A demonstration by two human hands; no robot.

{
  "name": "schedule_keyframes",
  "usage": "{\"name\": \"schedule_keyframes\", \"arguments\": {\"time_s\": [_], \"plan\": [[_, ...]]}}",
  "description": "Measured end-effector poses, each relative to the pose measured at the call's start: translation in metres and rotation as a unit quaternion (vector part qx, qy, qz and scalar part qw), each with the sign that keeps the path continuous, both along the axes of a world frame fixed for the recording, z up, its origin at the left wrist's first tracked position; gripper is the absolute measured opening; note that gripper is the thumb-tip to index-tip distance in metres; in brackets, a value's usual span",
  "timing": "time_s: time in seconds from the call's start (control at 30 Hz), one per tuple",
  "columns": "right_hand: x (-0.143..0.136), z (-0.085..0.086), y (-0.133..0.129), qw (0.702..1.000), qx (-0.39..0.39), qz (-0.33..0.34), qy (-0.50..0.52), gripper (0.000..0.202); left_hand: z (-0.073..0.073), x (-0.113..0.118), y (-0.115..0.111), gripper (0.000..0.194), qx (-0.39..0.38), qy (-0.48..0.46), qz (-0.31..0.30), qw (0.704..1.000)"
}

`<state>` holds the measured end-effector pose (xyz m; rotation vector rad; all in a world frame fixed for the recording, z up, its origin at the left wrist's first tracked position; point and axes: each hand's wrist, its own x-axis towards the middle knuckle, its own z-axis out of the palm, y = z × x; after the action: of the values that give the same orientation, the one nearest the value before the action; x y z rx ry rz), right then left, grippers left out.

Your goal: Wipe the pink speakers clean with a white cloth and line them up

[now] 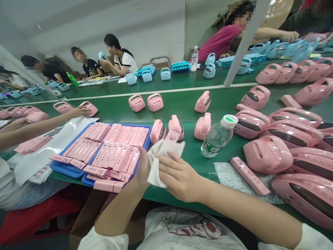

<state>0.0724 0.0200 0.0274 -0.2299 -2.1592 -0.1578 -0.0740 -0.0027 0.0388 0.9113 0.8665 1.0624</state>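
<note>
In front of me both hands meet around a folded white cloth (158,171). My left hand (143,168) is closed from the left side, its thumb up and its fingers mostly hidden behind the cloth. Out of the cloth's top pokes the end of a pink bar (172,135) with a small printed picture; the rest of the bar is covered. My right hand (180,177) presses the cloth from the right, fingers together over it. Left of my hands, similar pink bars (114,152) lie in rows in blue trays (68,169).
A clear plastic bottle (218,138) with a white cap stands right of my hands. Pink handled casings (267,154) crowd the right side. One pink bar (249,176) lies on bubble wrap (223,173). A co-worker's hand (82,111) touches a casing at left; others sit across the green table.
</note>
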Motion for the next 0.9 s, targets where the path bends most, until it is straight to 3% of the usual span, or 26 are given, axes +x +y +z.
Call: {"name": "schedule_keyframes", "arguments": {"time_s": [0.07,0.2,0.37,0.43,0.5,0.6,0.67,0.73,0.8,0.83,0.9], "plan": [[0.006,-0.004,0.001,1.0,0.003,0.003,-0.002,0.031,-0.005,0.004,-0.001,0.099,0.038,-0.042,0.001,0.998],[0.016,-0.002,0.013,0.993,-0.02,-0.091,0.078,0.031,-0.012,0.014,-0.004,0.095,0.056,-0.108,-0.026,0.992],[0.018,-0.009,0.012,0.996,0.053,0.022,0.061,0.034,-0.013,0.022,0.001,0.097,0.016,-0.148,-0.046,0.988],[0.026,-0.012,0.013,0.992,-0.025,0.004,0.121,0.033,-0.013,0.023,0.002,0.093,-0.008,-0.155,-0.059,0.986],[0.037,-0.014,0.016,0.951,-0.189,-0.059,0.239,0.033,-0.013,0.023,0.002,0.082,-0.018,-0.162,-0.074,0.984],[0.05,-0.012,0.021,0.829,-0.406,-0.145,0.357,0.031,-0.012,0.023,0.002,0.049,-0.011,-0.156,-0.082,0.984],[0.055,-0.01,0.024,0.782,-0.473,-0.147,0.379,0.033,-0.011,0.024,0.002,0.037,-0.014,-0.143,-0.066,0.987],[0.056,-0.008,0.027,0.758,-0.503,-0.118,0.397,0.036,-0.008,0.027,0.002,0.035,-0.04,-0.13,-0.034,0.99],[0.054,-0.004,0.028,0.763,-0.5,-0.108,0.395,0.039,-0.004,0.031,0.002,0.038,-0.08,-0.123,0.002,0.989],[0.051,-0.002,0.027,0.78,-0.487,-0.11,0.376,0.04,-0.003,0.033,0.002,0.038,-0.098,-0.123,0.014,0.988],[0.043,0.0,0.022,0.845,-0.432,-0.102,0.298,0.04,-0.003,0.036,0.003,0.035,-0.118,-0.117,0.029,0.986]]}}
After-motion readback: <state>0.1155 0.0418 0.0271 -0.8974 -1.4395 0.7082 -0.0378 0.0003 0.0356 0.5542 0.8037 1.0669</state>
